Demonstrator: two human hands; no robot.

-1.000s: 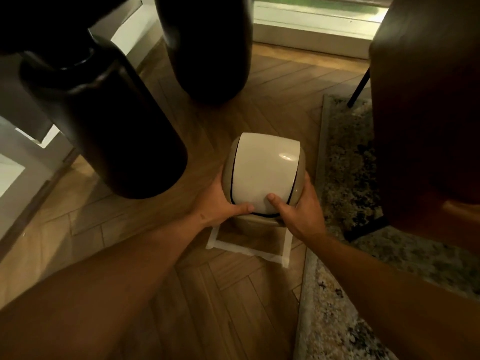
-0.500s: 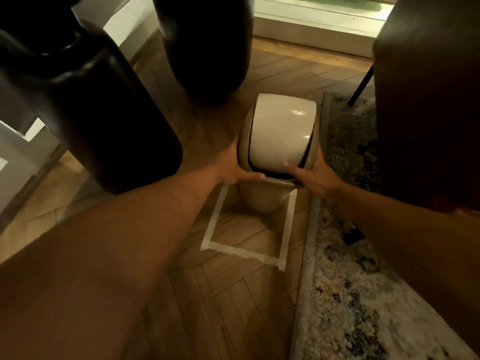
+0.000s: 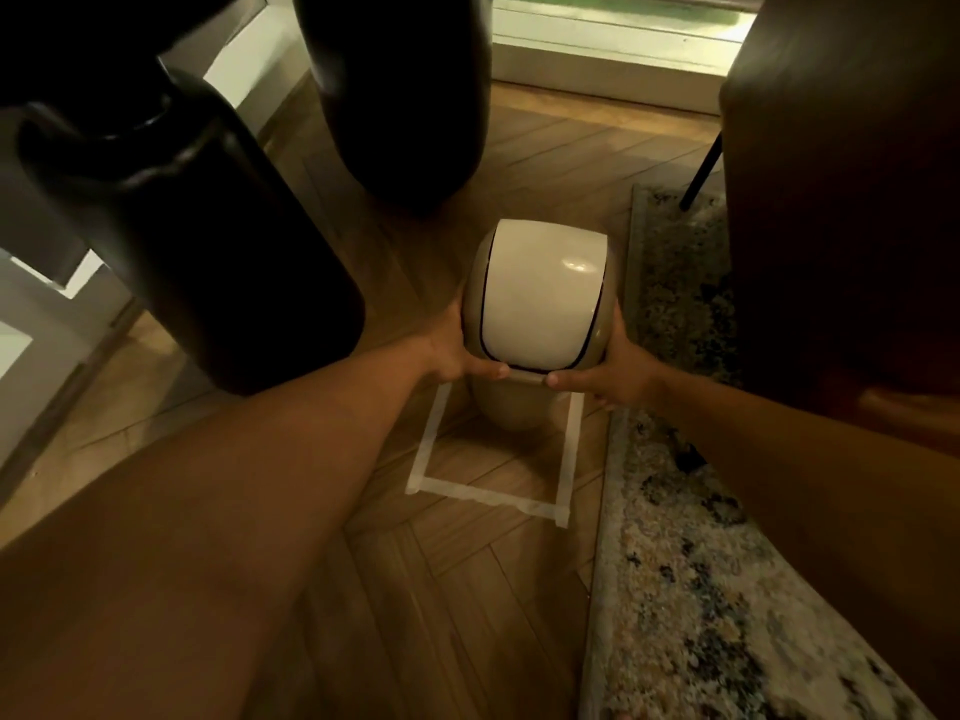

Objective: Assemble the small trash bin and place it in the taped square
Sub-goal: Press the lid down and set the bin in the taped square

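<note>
trash bin (image 3: 540, 304) within taped square (image 3: 431, 449), rug (image 3: 675, 563) right

Since a second ago the trash bin (image 3: 540, 298) has been carried away from the person, past the near edge of the taped square (image 3: 491, 495). Both thumbs, earlier on its swing lid, now grip the rim below, left hand (image 3: 454, 345) and right hand (image 3: 615, 368) flanking it.

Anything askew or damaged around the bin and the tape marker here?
Nothing damaged or spilled. The trash bin, lid on, is held by left hand and right hand toward the taped square's far side, not centred.
</note>
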